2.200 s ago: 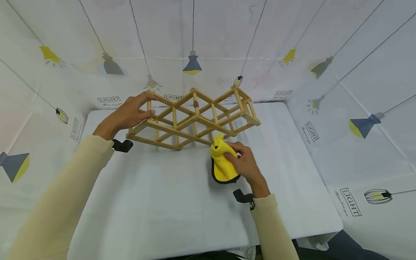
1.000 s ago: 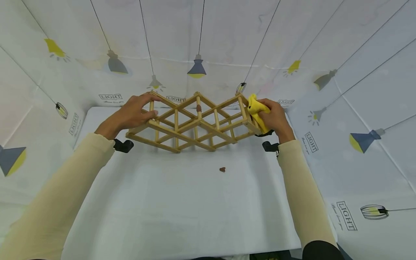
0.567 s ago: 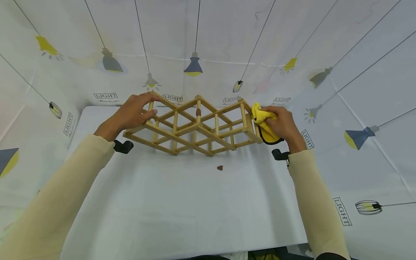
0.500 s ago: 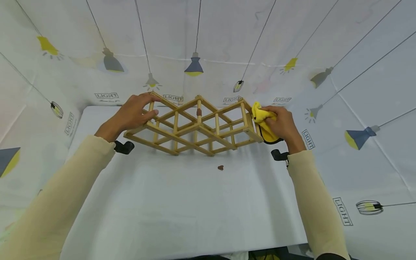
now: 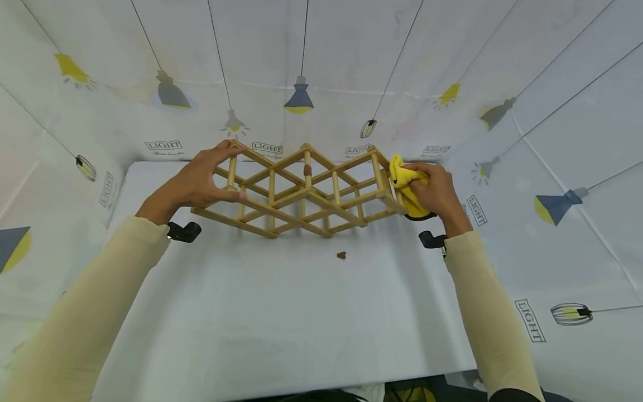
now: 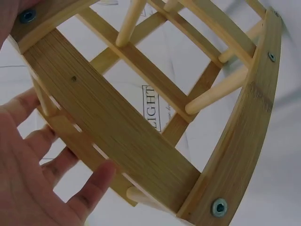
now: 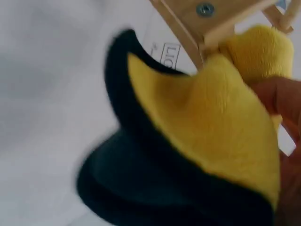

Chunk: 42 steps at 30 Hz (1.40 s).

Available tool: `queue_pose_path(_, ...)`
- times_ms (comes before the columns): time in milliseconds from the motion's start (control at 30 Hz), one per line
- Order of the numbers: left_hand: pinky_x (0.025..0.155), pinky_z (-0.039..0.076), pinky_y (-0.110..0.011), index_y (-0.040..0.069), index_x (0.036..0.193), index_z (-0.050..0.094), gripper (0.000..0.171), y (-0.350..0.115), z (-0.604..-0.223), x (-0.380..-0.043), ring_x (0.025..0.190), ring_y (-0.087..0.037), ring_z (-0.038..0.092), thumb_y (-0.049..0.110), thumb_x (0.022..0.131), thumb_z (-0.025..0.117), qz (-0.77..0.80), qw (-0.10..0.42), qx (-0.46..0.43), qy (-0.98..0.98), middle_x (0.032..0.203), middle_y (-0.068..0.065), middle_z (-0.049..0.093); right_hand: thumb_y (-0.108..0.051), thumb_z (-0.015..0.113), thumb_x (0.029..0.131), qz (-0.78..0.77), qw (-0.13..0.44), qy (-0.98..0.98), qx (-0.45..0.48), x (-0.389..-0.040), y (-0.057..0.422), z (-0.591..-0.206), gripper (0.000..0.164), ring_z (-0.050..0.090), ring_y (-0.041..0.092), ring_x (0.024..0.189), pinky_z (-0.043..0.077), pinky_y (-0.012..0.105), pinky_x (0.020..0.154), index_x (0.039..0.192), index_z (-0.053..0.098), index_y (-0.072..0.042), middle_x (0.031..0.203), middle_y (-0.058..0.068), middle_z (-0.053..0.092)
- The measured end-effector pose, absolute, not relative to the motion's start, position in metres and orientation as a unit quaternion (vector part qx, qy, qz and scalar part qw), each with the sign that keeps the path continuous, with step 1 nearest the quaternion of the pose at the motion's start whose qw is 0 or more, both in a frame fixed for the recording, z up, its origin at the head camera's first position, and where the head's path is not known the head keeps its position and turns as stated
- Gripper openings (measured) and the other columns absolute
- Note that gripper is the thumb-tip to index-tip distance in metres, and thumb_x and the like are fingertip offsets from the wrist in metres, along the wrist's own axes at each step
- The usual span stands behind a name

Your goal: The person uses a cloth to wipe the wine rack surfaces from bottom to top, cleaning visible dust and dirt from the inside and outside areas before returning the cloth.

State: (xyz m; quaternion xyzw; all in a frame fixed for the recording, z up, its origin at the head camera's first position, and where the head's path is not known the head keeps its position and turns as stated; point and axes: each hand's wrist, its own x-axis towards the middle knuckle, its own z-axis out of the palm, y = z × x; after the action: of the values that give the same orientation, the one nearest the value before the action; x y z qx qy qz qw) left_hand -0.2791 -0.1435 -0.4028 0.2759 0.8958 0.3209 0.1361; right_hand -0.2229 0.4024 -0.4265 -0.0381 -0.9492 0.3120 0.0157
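A wooden lattice rack (image 5: 288, 204), built of crossed slats and round dowels, stands on the white table. My left hand (image 5: 193, 181) is at its left end, thumb and fingers spread apart around the end. The left wrist view has the fingers (image 6: 96, 188) extended beside a wide slat (image 6: 113, 103), the tips right at the wood. My right hand (image 5: 436, 190) pinches a bunched yellow cloth (image 5: 409, 184) against the rack's right end. Dark edging (image 7: 155, 141) lines the cloth in the right wrist view. A brown mark (image 5: 307, 170) sits on a middle dowel.
A small brown piece (image 5: 341, 255) lies on the white tabletop (image 5: 281, 312) in front of the rack. Close behind the rack hangs a pale backdrop (image 5: 341, 67) printed with lamps, which also rises on both sides.
The right hand has carried the cloth from the rack's front to its right end, uncovering the brown piece. Lately the left thumb has lowered and the left hand has loosened its grip.
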Motion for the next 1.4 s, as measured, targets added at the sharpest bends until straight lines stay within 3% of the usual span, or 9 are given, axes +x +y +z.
queue_pose_path(233,0.124,0.012,-0.08,0.032,0.173,0.014,0.115,-0.148,-0.399,-0.276,0.167,-0.041,0.002,0.048,0.085,0.086,0.311,0.135,0.271,0.901,0.181,-0.003,0.001,-0.014,0.062,0.103,0.325,-0.114,-0.939,0.007,-0.203,0.425,-0.408,0.032,0.06,0.033,0.095,0.055,0.038,0.08,0.133,0.074,-0.019,0.133,0.013,0.067)
queue_pose_path(467,0.122,0.016,-0.08,0.031,0.172,0.017,0.114,-0.147,-0.397,-0.276,0.165,-0.045,0.007,0.049,0.084,0.087,0.299,0.131,0.265,0.907,0.181,-0.006,0.005,-0.011,0.061,0.104,0.382,0.021,-0.923,-0.046,-0.23,0.402,-0.426,0.046,0.061,0.031,0.112,0.055,0.045,0.095,0.148,0.065,-0.023,0.149,0.013,0.063)
queue_pose_path(533,0.122,0.018,-0.08,0.03,0.172,0.019,0.114,-0.145,-0.398,-0.276,0.164,-0.047,0.01,0.05,0.083,0.087,0.298,0.13,0.264,0.908,0.181,-0.005,0.008,-0.009,0.06,0.104,0.38,0.021,-0.924,-0.047,-0.237,0.396,-0.429,0.047,0.061,0.032,0.116,0.055,0.05,0.099,0.149,0.065,-0.022,0.152,0.013,0.061)
queue_pose_path(700,0.121,0.022,-0.079,0.031,0.171,0.023,0.113,-0.141,-0.399,-0.277,0.162,-0.047,0.016,0.053,0.082,0.089,0.299,0.121,0.257,0.911,0.181,-0.001,0.013,-0.009,0.059,0.103,0.345,-0.057,-0.937,-0.016,-0.229,0.411,-0.417,0.04,0.063,0.034,0.104,0.057,0.045,0.089,0.141,0.07,-0.015,0.141,0.016,0.066)
queue_pose_path(867,0.12,0.022,-0.08,0.031,0.171,0.023,0.113,-0.145,-0.395,-0.278,0.161,-0.047,0.016,0.052,0.082,0.089,0.294,0.12,0.256,0.913,0.18,-0.002,0.014,-0.012,0.061,0.103,0.359,-0.138,-0.923,0.005,-0.204,0.435,-0.409,0.032,0.064,0.033,0.093,0.058,0.034,0.079,0.132,0.075,-0.016,0.129,0.012,0.069)
queue_pose_path(933,0.12,0.022,-0.08,0.029,0.171,0.023,0.112,-0.146,-0.394,-0.279,0.161,-0.048,0.016,0.051,0.082,0.089,0.292,0.122,0.26,0.912,0.18,-0.004,0.014,-0.012,0.062,0.104,0.377,-0.119,-0.919,0.007,-0.199,0.436,-0.411,0.031,0.064,0.031,0.093,0.058,0.032,0.079,0.132,0.074,-0.015,0.129,0.012,0.069)
queue_pose_path(1067,0.121,0.02,-0.08,0.028,0.171,0.022,0.112,-0.146,-0.393,-0.28,0.162,-0.048,0.014,0.049,0.083,0.088,0.291,0.131,0.264,0.91,0.18,-0.006,0.013,-0.013,0.062,0.104,0.399,-0.016,-0.917,-0.007,-0.206,0.423,-0.42,0.035,0.063,0.027,0.098,0.056,0.03,0.081,0.138,0.072,-0.016,0.134,0.012,0.069)
queue_pose_path(1200,0.122,0.019,-0.08,0.027,0.171,0.022,0.111,-0.142,-0.395,-0.28,0.162,-0.048,0.012,0.047,0.084,0.088,0.297,0.135,0.269,0.906,0.18,-0.007,0.013,-0.011,0.061,0.104,0.389,0.063,-0.918,-0.044,-0.228,0.408,-0.427,0.042,0.062,0.025,0.107,0.055,0.036,0.09,0.144,0.069,-0.021,0.143,0.01,0.068)
queue_pose_path(1400,0.122,0.021,-0.077,0.029,0.171,0.024,0.11,-0.136,-0.398,-0.277,0.161,-0.047,0.017,0.049,0.083,0.088,0.295,0.125,0.266,0.909,0.18,-0.005,0.016,-0.009,0.057,0.105,0.364,0.027,-0.929,-0.059,-0.249,0.394,-0.431,0.047,0.059,0.034,0.116,0.054,0.053,0.102,0.15,0.063,-0.021,0.151,0.016,0.061)
